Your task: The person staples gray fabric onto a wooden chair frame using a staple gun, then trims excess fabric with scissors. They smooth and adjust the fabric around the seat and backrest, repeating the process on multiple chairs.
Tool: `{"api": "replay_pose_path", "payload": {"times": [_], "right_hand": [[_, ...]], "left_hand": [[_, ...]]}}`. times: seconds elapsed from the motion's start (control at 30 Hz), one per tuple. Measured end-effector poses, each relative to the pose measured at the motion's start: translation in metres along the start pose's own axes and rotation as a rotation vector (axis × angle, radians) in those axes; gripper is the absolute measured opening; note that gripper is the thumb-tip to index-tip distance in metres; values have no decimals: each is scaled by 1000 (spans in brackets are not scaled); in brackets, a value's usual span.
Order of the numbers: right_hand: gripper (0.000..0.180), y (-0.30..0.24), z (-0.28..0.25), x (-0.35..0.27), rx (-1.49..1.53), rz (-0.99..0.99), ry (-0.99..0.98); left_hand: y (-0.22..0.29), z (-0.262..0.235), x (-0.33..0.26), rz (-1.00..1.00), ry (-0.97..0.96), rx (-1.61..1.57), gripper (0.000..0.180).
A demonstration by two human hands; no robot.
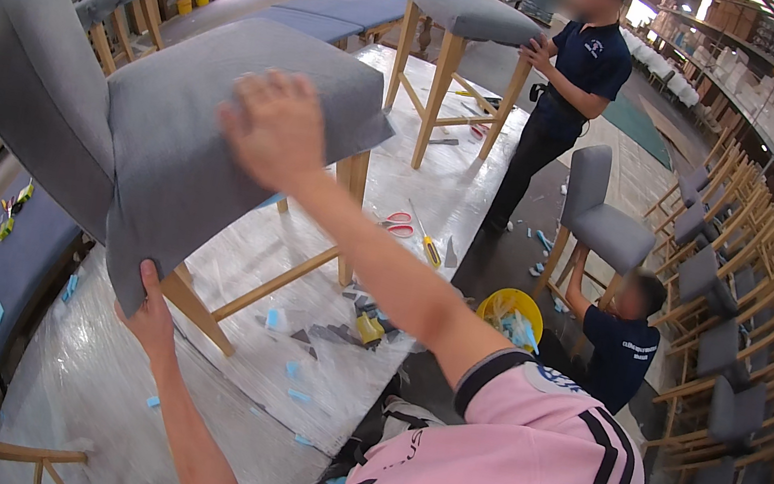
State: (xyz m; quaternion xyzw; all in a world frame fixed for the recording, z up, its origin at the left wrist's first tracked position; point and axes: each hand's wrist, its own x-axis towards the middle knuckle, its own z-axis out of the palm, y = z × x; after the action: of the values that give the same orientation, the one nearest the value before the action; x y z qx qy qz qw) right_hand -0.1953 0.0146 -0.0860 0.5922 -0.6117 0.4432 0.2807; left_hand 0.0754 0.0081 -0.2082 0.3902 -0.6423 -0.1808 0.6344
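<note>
A tall chair with grey upholstery point(197, 100) and pale wooden legs stands on the plastic-covered worktable point(165, 430), its back at the left. My right hand point(278, 129) lies on top of the seat, fingers stretched out and slightly blurred. At the seat's near lower corner, my left hand point(151, 311) pinches the loose edge of the grey fabric cover point(127, 272), thumb outside and fingers behind. Beneath that corner, a wooden leg point(201, 314) slants down to the table. The seat's far corner point(379, 129) hangs out as a pointed flap.
Red-handled scissors point(398, 225), a yellow-handled screwdriver point(430, 249) and fabric scraps point(327, 334) lie on the table. A yellow bucket point(512, 318) of offcuts stands beside it. Two co-workers point(576, 69) handle other grey chairs point(604, 216). Rows of chairs point(725, 346) fill the right side.
</note>
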Motion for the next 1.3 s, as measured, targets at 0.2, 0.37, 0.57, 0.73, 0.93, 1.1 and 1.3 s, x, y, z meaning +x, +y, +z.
{"api": "replay_pose_path", "payload": {"times": [0.2,0.37,0.57,0.73,0.93,1.1,1.3], "right_hand": [[91,-143,58,-20,94,-136,48],[70,-96,23,-16,305,-330,-105],[24,175,-31,28,-275,-146,305],[40,93,21,8,-125,-67,212],[37,-131,60,-13,-161,-210,155],[32,-119,65,-12,-128,-244,204],[30,-120,61,-15,-92,-208,221]], "left_hand": [[-35,3,0,27,-78,-54,34],[-16,-5,7,66,-3,-25,29],[-4,6,3,-33,-41,-37,27],[-18,-1,1,-217,-48,-113,31],[-2,-28,9,-86,-41,-100,51],[6,-5,9,-156,-5,-250,65],[7,29,10,-123,103,-272,94]]}}
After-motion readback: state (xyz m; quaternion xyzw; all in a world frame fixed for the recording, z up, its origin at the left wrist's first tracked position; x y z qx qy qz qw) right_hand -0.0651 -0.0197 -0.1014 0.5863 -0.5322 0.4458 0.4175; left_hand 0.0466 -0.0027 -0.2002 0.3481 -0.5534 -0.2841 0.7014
